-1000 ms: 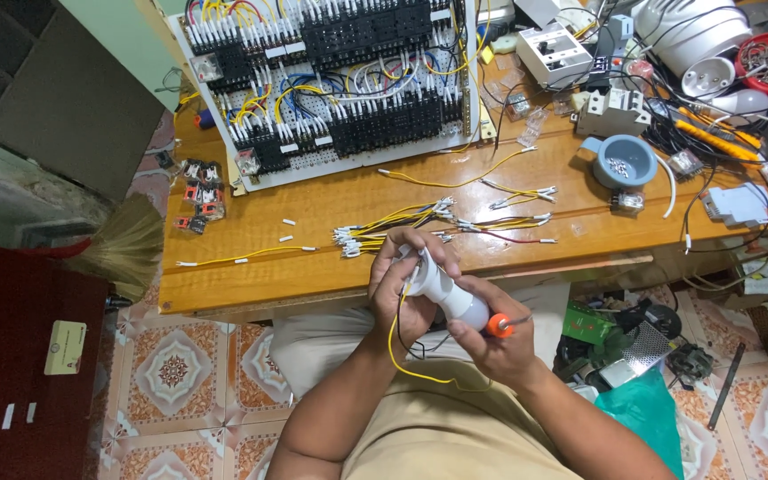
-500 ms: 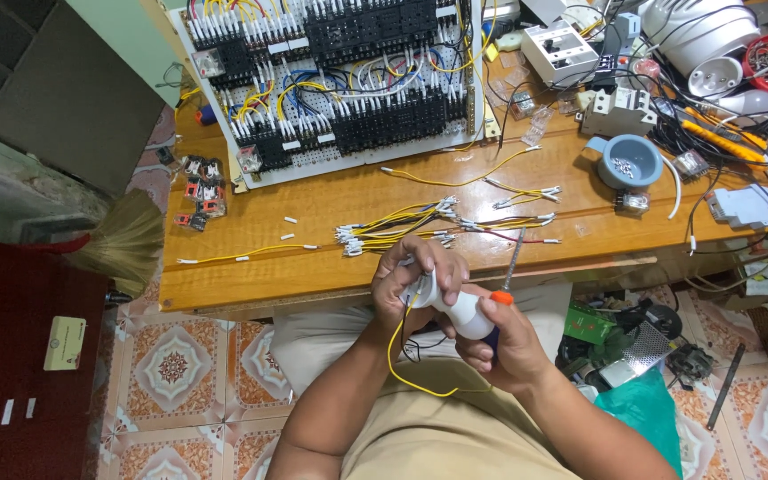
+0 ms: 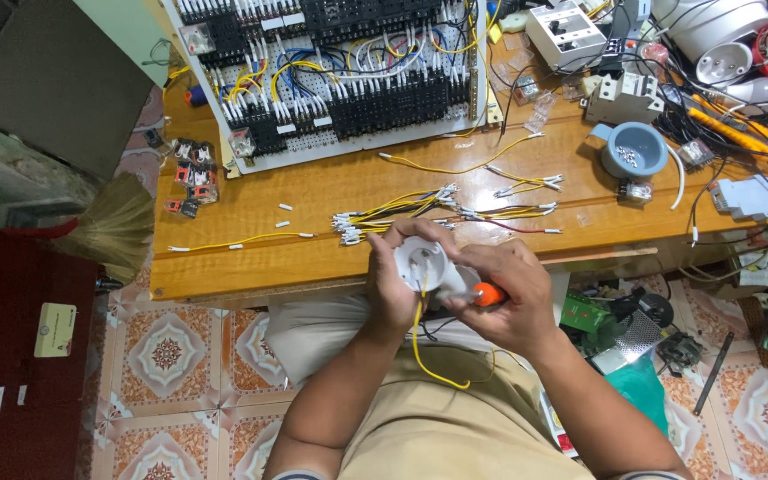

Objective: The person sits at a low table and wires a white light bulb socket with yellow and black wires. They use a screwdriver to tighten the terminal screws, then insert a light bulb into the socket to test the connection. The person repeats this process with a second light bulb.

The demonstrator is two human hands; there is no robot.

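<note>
Patterned floor tiles [image 3: 166, 351] spread below my knees, and the wooden workbench [image 3: 251, 267] runs across just beyond my hands, its near edge almost level with my knuckles. My left hand [image 3: 395, 286] is closed around a round white fitting [image 3: 421, 264], held upright over my lap just short of the bench edge, and a yellow wire [image 3: 420, 347] hangs from it in a loop down to my trousers. My right hand [image 3: 510, 298] grips an orange-handled screwdriver [image 3: 484, 294], its tip hidden against the fitting; the two hands touch. Just past my fingers lies a bundle of yellow wires with white sleeves [image 3: 402, 212], and farther back leans a wired terminal panel [image 3: 331, 80]. Off to my right a blue cup [image 3: 633, 151] sits among tools crowding that end. To my left the bench top lies mostly bare apart from one yellow lead [image 3: 242, 240], and a straw broom [image 3: 113, 227] leans by its corner.
</note>
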